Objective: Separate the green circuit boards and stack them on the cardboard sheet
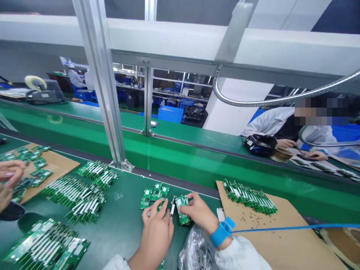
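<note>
Because the right hand (200, 214) is curled around a green circuit board (182, 210) and the left hand (155, 237) is half-open, its fingertips at a small white-tipped piece (172, 207) whose hold I cannot tell, a slipped grip could drop the board onto the loose boards (154, 195) just beside it on the green conveyor counter (120, 232), risking scraped components, while the blue anti-static wrist strap (222, 232) could drag across them if the wrist swings.
</note>
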`<state>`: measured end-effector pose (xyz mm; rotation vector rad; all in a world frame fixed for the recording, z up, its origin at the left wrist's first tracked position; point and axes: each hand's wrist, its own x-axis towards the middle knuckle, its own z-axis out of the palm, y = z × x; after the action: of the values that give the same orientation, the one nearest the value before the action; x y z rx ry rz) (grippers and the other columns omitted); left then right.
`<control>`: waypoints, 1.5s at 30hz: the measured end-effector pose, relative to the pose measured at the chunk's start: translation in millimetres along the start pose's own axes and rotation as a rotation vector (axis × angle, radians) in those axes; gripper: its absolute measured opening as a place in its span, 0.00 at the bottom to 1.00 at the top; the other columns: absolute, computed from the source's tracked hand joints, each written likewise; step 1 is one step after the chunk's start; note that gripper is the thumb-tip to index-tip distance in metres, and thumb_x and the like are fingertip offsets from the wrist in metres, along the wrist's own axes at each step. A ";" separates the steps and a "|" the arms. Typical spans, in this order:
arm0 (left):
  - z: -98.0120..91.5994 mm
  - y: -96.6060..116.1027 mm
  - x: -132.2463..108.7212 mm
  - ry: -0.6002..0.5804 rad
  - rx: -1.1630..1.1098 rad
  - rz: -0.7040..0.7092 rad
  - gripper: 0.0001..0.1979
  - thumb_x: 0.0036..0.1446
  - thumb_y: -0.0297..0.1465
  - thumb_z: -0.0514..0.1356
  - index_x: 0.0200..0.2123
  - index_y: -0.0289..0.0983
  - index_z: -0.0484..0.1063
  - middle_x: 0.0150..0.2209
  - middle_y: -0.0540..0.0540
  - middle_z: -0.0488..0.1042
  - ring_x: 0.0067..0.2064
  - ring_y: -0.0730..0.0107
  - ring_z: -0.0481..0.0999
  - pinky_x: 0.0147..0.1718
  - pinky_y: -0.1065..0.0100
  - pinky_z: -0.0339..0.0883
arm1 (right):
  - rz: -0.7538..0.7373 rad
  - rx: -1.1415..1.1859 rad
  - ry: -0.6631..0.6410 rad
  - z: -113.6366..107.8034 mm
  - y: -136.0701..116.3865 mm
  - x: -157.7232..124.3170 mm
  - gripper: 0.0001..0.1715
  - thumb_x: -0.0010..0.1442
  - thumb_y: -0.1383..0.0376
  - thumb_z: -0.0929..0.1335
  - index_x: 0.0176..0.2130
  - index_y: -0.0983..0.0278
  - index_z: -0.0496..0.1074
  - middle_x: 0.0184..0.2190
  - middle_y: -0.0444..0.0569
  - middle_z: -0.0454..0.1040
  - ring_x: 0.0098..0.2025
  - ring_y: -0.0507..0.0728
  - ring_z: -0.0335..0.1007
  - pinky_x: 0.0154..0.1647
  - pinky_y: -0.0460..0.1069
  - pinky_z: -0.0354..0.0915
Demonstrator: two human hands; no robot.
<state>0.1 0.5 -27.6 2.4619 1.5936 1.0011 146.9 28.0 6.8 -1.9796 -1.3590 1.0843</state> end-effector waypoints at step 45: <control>-12.3 -41.2 13.7 -0.169 0.022 -0.227 0.15 0.56 0.31 0.50 0.35 0.48 0.76 0.49 0.48 0.70 0.52 0.54 0.63 0.43 0.52 0.60 | -0.142 -0.317 -0.093 -43.9 -26.8 -11.6 0.40 0.53 0.63 0.68 0.60 0.75 0.55 0.58 0.63 0.60 0.59 0.63 0.56 0.58 0.53 0.53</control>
<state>-36.0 27.6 -26.2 2.2437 1.7826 0.7265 167.1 28.7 55.5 -2.0297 -1.7858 0.9521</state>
